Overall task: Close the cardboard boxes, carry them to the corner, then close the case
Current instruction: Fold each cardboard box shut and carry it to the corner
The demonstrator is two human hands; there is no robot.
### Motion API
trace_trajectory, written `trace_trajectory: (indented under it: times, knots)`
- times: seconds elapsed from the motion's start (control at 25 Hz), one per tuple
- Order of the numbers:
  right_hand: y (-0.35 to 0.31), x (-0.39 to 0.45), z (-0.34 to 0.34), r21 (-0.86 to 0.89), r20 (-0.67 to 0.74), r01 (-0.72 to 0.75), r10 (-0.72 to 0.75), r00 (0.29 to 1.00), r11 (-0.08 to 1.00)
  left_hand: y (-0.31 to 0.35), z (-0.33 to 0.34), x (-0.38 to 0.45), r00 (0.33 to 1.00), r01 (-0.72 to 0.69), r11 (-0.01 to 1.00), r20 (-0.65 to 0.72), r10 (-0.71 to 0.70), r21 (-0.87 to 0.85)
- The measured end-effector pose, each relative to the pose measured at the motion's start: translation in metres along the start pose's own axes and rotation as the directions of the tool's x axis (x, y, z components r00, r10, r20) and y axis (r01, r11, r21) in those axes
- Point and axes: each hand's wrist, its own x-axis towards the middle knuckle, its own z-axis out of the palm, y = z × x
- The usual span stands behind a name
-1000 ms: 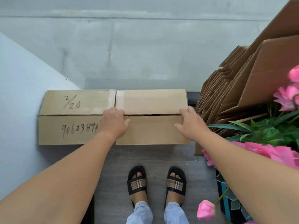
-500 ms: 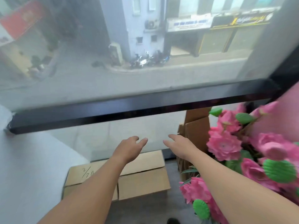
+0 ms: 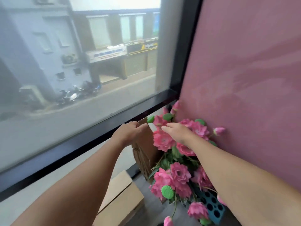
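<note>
Left hand (image 3: 130, 132) fingers loosely curled, seemingly empty; right hand (image 3: 176, 130) open above flowers (image 3: 163, 141).

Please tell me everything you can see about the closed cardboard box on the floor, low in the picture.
The box is plain brown cardboard, closed, with a seam running across its top between the two flaps. It lies flat on the floor at the foot of the window. The left forearm hides its left part, so only the right end shows. No hand touches it: both hands are raised above, near the flowers, which stand to its right. No writing or tape is visible on the part that shows.
</note>
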Motion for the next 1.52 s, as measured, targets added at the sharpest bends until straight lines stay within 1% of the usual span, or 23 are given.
trace_trajectory:
  times: [0.12,0.2,0.28,0.32,0.36,0.44,0.52,0.56,0.6,0.64,0.72,0.8,0.88,0.96,1.04,1.16,1.24,1.28,1.36,1.4,1.52]
  knots:
    - [0.036,-0.047,-0.033,0.049,-0.124,-0.1,0.105,0.987,0.994,0.056,0.014,0.0,0.984,-0.167,0.986,0.061,0.166,0.019]
    - [0.066,-0.081,-0.056,0.063,-0.21,-0.153,0.163,0.964,0.986,0.098,0.03,-0.003,0.956,-0.271,0.962,0.126,0.265,0.029]
    - [0.097,-0.121,-0.08,0.098,-0.285,-0.211,0.231,0.93,0.973,0.145,0.05,-0.01,0.923,-0.348,0.936,0.191,0.333,0.054]
    - [0.116,-0.145,-0.094,0.134,-0.32,-0.249,0.28,0.905,0.959,0.172,0.064,-0.014,0.905,-0.381,0.923,0.228,0.359,0.06]
    - [0.136,-0.17,-0.107,0.179,-0.354,-0.286,0.333,0.874,0.941,0.2,0.081,-0.019,0.885,-0.406,0.914,0.263,0.385,0.029]
    - [0.18,-0.222,-0.132,0.255,-0.413,-0.348,0.427,0.804,0.902,0.255,0.117,-0.033,0.848,-0.408,0.909,0.333,0.412,-0.085]
    - [0.224,-0.274,-0.152,0.31,-0.458,-0.391,0.496,0.737,0.867,0.308,0.155,-0.056,0.807,-0.442,0.893,0.398,0.437,-0.085]
    - [0.243,-0.298,-0.16,0.341,-0.474,-0.408,0.529,0.703,0.847,0.331,0.175,-0.066,0.781,-0.484,0.872,0.415,0.466,-0.068]
    - [0.266,-0.326,-0.167,0.383,-0.485,-0.426,0.571,0.663,0.82,0.359,0.199,-0.08,0.766,-0.497,0.86,0.406,0.498,-0.118]
    - [0.288,-0.354,-0.174,0.424,-0.487,-0.441,0.61,0.625,0.791,0.387,0.22,-0.097,0.735,-0.548,0.828,0.402,0.546,-0.122]
    - [0.33,-0.411,-0.188,0.485,-0.494,-0.466,0.671,0.553,0.74,0.445,0.26,-0.137,0.681,-0.591,0.801,0.474,0.558,-0.094]
    - [0.368,-0.466,-0.199,0.527,-0.514,-0.468,0.705,0.489,0.709,0.492,0.299,-0.176,0.565,-0.737,0.676,0.552,0.614,0.003]
    - [0.4,-0.513,-0.207,0.578,-0.523,-0.469,0.745,0.415,0.668,0.533,0.339,-0.209,0.459,-0.812,0.584,0.62,0.636,0.003]
    - [0.427,-0.557,-0.211,0.643,-0.504,-0.486,0.805,0.312,0.591,0.57,0.37,-0.243,0.355,-0.865,0.501,0.675,0.647,-0.025]
    - [0.456,-0.596,-0.215,0.717,-0.473,-0.462,0.851,0.227,0.522,0.607,0.408,-0.272,0.277,-0.886,0.459,0.713,0.644,-0.071]
    - [0.505,-0.644,-0.226,0.779,-0.446,-0.439,0.888,0.114,0.448,0.66,0.465,-0.309,0.157,-0.9,0.406,0.748,0.645,-0.162]
    - [0.531,-0.668,-0.236,0.801,-0.417,-0.449,0.907,0.053,0.395,0.694,0.5,-0.328,0.091,-0.905,0.371,0.758,0.646,-0.207]
    - [0.547,-0.68,-0.244,0.817,-0.404,-0.445,0.915,0.01,0.366,0.716,0.521,-0.338,0.06,-0.907,0.354,0.762,0.645,-0.229]
    - [0.577,-0.707,-0.263,0.858,-0.378,-0.407,0.922,-0.087,0.313,0.763,0.56,-0.357,0.002,-0.898,0.339,0.769,0.64,-0.28]
    - [0.59,-0.721,-0.275,0.87,-0.372,-0.396,0.919,-0.134,0.294,0.789,0.577,-0.366,-0.039,-0.896,0.319,0.772,0.634,-0.307]
    - [0.626,-0.763,-0.309,0.893,-0.361,-0.372,0.897,-0.255,0.253,0.863,0.624,-0.4,-0.162,-0.906,0.221,0.777,0.609,-0.362]
